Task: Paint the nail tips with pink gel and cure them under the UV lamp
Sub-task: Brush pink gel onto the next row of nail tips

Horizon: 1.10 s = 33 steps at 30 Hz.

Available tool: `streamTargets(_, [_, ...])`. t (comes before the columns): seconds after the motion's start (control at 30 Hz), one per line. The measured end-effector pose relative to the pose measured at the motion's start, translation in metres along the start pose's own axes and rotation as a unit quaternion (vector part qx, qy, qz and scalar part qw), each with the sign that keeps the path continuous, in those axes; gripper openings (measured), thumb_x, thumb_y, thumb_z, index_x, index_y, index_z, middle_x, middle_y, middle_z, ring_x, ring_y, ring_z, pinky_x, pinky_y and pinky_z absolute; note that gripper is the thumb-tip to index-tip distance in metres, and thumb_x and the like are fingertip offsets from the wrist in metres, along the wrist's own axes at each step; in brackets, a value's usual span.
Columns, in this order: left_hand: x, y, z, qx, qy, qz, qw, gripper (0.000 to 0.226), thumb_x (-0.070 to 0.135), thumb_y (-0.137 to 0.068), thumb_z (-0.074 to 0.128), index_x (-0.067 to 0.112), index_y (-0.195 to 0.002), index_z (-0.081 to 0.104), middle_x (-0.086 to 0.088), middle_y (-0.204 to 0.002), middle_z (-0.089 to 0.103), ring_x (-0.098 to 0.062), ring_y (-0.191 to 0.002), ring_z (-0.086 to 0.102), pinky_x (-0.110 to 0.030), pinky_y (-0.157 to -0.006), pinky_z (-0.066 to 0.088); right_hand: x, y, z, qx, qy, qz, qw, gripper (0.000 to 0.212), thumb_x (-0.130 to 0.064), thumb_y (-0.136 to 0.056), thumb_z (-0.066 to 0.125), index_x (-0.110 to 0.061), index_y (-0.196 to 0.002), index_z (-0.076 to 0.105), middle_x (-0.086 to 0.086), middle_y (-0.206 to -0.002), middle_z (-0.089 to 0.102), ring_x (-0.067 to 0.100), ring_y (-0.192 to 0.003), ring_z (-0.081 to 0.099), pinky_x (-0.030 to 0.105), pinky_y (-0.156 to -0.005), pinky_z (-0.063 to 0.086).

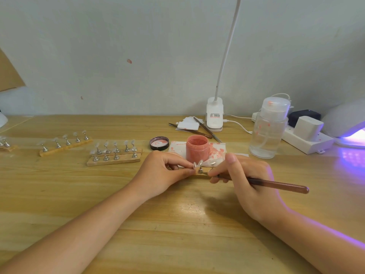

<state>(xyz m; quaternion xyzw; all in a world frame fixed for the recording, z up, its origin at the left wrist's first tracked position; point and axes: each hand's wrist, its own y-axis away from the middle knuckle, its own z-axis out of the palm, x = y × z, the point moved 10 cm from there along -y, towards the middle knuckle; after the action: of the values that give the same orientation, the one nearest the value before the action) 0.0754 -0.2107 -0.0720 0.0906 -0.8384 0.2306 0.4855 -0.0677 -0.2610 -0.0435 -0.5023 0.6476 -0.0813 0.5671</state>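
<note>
While steadying a small strip of nail tips [199, 167] at the middle of the wooden table [177, 224], left hand [164, 173] pinching the strip's near end between thumb and fingertips, fingers curled. Right hand [248, 180] gripping a brown brush [276, 183] with curled fingers, handle pointing out to the right, bristle end hidden behind the fingers near the strip. Sitting just behind the hands, an open jar of pink gel [197, 148] on a stained paper pad [217, 150], its dark lid [159, 143] lying upturned to the left. Lying further left, three more strips of clear nail tips on metal stands [115, 152], [66, 143], [6, 144]. Glowing violet at the far right edge, the UV lamp [347, 123], well apart from the hands. Standing between jar and lamp, a clear pump bottle [268, 129]; behind it a white power strip [308, 140]. Resting at the back, a clip-on desk lamp [214, 115] beside tweezers [207, 129] and white cards [188, 124].
</note>
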Motion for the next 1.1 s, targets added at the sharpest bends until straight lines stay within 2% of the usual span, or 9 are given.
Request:
streamTargets(0.13, [0.000,0.000,0.000,-0.004,0.002,0.002,1.000,0.018,0.008,-0.071,0.075,0.026,-0.071,0.073,-0.001,-0.079,0.070,-0.031,-0.067,0.054,-0.021,-0.060,0.041,-0.001,-0.002,0.004,-0.013,0.043,0.000,0.999,0.048,-0.040,-0.091,0.035,-0.016,-0.074,0.073,-0.012,-0.067,0.066,0.007,-0.069,0.061,0.022,-0.064,0.046])
streamTargets(0.23, [0.000,0.000,0.001,-0.007,0.001,0.003,1.000,0.020,0.006,-0.071,0.075,0.027,-0.070,0.073,0.003,-0.078,0.070,-0.027,-0.069,0.055,-0.019,-0.060,0.041,0.001,0.000,0.002,-0.006,0.012,0.008,1.000,0.050,-0.040,-0.091,0.036,-0.015,-0.069,0.073,-0.010,-0.062,0.066,0.004,-0.063,0.061,0.019,-0.061,0.045])
streamTargets(0.37, [0.000,0.000,0.002,-0.014,-0.005,0.003,1.000,0.016,0.007,-0.072,0.075,0.022,-0.075,0.074,0.002,-0.079,0.069,-0.029,-0.070,0.056,-0.016,-0.059,0.041,-0.003,-0.002,0.004,-0.011,0.052,-0.004,0.999,0.046,-0.040,-0.091,0.036,-0.018,-0.077,0.074,-0.022,-0.066,0.060,0.003,-0.068,0.059,0.016,-0.063,0.042])
streamTargets(0.5, [0.002,0.001,0.002,-0.021,-0.002,0.010,1.000,0.017,0.005,-0.072,0.074,0.021,-0.076,0.074,0.005,-0.077,0.068,-0.015,-0.063,0.051,-0.011,-0.057,0.038,0.004,0.001,0.003,-0.008,0.011,0.022,1.000,0.050,-0.043,-0.089,0.036,-0.015,-0.071,0.074,-0.011,-0.061,0.066,0.000,-0.064,0.061,0.014,-0.062,0.043])
streamTargets(0.6, [0.002,0.000,0.003,-0.018,-0.006,0.014,1.000,0.016,0.004,-0.071,0.074,0.018,-0.079,0.074,0.003,-0.077,0.068,-0.023,-0.064,0.053,-0.013,-0.058,0.039,0.001,0.000,0.002,-0.002,0.037,0.008,0.999,0.046,-0.041,-0.090,0.037,-0.017,-0.076,0.074,-0.016,-0.065,0.065,-0.005,-0.065,0.059,0.009,-0.061,0.041])
streamTargets(0.7, [0.001,-0.001,0.002,-0.017,-0.004,0.017,1.000,0.017,0.005,-0.071,0.075,0.021,-0.077,0.074,0.002,-0.079,0.069,-0.028,-0.067,0.054,-0.017,-0.060,0.041,0.010,0.001,0.006,-0.018,0.012,0.048,0.999,0.050,-0.048,-0.087,0.036,-0.018,-0.070,0.073,-0.013,-0.061,0.066,-0.003,-0.062,0.059,0.010,-0.060,0.041])
streamTargets(0.9, [0.001,0.000,0.003,-0.023,-0.008,0.015,1.000,0.016,0.004,-0.071,0.074,0.019,-0.077,0.074,0.005,-0.076,0.067,-0.008,-0.060,0.050,-0.009,-0.056,0.037,0.005,-0.001,0.005,-0.014,0.035,0.021,0.999,0.046,-0.045,-0.090,0.036,-0.021,-0.077,0.074,-0.018,-0.067,0.065,-0.004,-0.067,0.059,0.008,-0.062,0.040])
streamTargets(1.0, [0.001,0.000,0.004,-0.027,-0.005,0.017,0.999,0.016,0.005,-0.071,0.075,0.020,-0.076,0.074,0.003,-0.077,0.067,-0.010,-0.063,0.051,-0.011,-0.058,0.039,0.011,0.002,0.004,-0.013,0.004,0.043,0.999,0.050,-0.047,-0.088,0.036,-0.019,-0.071,0.073,-0.011,-0.063,0.067,0.000,-0.062,0.061,0.012,-0.060,0.042])
streamTargets(1.1, [0.002,0.000,0.003,-0.023,-0.006,0.015,1.000,0.016,0.005,-0.071,0.074,0.020,-0.076,0.074,0.001,-0.078,0.068,-0.016,-0.067,0.052,-0.014,-0.060,0.040,0.002,0.000,0.001,0.003,0.034,0.005,0.999,0.048,-0.042,-0.091,0.036,-0.018,-0.073,0.074,-0.013,-0.062,0.065,0.003,-0.064,0.060,0.017,-0.061,0.044])
